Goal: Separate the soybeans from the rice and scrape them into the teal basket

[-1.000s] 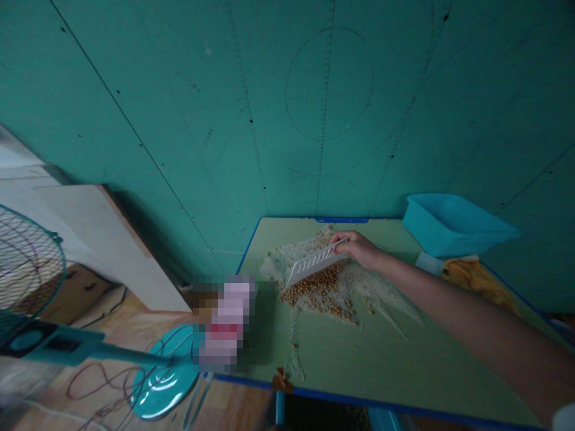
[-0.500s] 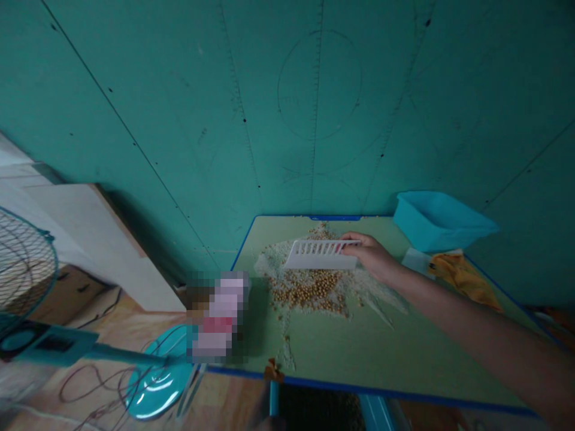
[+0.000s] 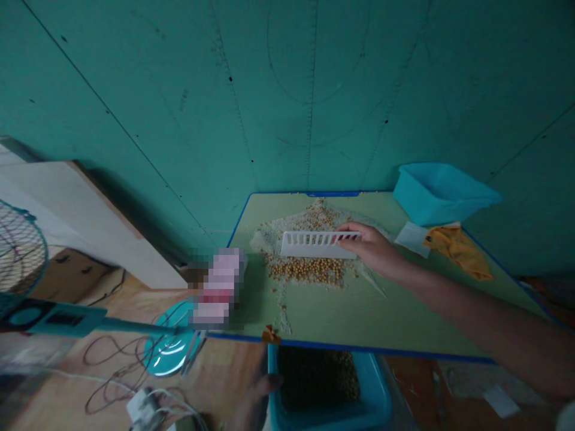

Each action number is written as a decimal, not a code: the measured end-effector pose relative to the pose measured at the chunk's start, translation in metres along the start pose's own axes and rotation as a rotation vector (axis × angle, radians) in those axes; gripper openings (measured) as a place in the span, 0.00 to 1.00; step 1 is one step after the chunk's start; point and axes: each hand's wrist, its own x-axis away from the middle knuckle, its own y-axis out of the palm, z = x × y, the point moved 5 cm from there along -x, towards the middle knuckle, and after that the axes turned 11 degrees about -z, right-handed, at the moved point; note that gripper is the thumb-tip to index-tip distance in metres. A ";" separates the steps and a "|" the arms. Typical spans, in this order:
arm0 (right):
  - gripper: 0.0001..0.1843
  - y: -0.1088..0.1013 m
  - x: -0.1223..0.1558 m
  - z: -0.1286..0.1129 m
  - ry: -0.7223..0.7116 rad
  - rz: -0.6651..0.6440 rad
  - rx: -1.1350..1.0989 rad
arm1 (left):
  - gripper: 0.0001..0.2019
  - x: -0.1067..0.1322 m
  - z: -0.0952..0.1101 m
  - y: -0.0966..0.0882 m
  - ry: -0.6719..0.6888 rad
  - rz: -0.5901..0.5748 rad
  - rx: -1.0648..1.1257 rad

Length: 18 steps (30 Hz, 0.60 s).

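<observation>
My right hand (image 3: 371,244) grips the right end of a white slotted plastic strip (image 3: 309,246), fingers closed around it. The strip stands across a spread of yellow-brown beans (image 3: 309,270) and white rice-like grains (image 3: 265,239) on the pale green table (image 3: 404,317). Beans lie along its near side; grains and more beans are behind it. My left hand (image 3: 258,395), blurred, is at the left wall of a blue bin (image 3: 381,389) below the table edge. Its thumb hooks over the rim, and the other fingers are hidden. Dark contents with some beans fill the bin.
An orange cloth (image 3: 462,254) and a blue basin (image 3: 422,197) sit at the table's right rear. A pixelated pink object (image 3: 220,287) stands at the left edge. Further left are a teal fan (image 3: 58,323), its round base (image 3: 173,353) and loose cables (image 3: 108,377).
The view has tilted down, showing more of the blue bin and left hand. The strip has shifted slightly nearer the beans in front, still held by the right hand.
</observation>
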 end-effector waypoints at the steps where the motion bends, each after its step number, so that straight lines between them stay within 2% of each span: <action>1: 0.06 0.002 0.002 0.001 0.010 -0.006 0.004 | 0.30 0.000 -0.001 0.001 -0.007 0.008 0.007; 6: 0.05 0.008 0.016 0.001 0.009 -0.033 0.019 | 0.29 -0.001 0.002 0.010 -0.010 0.016 0.012; 10: 0.06 0.005 0.022 0.001 -0.031 0.006 0.039 | 0.27 -0.003 0.006 0.018 -0.024 -0.004 0.043; 14: 0.06 0.007 0.029 0.006 0.002 -0.009 0.034 | 0.29 -0.003 0.006 0.019 -0.025 -0.013 0.038; 18: 0.05 0.008 0.038 0.005 -0.035 -0.033 0.029 | 0.29 -0.003 0.003 0.019 -0.052 -0.030 0.088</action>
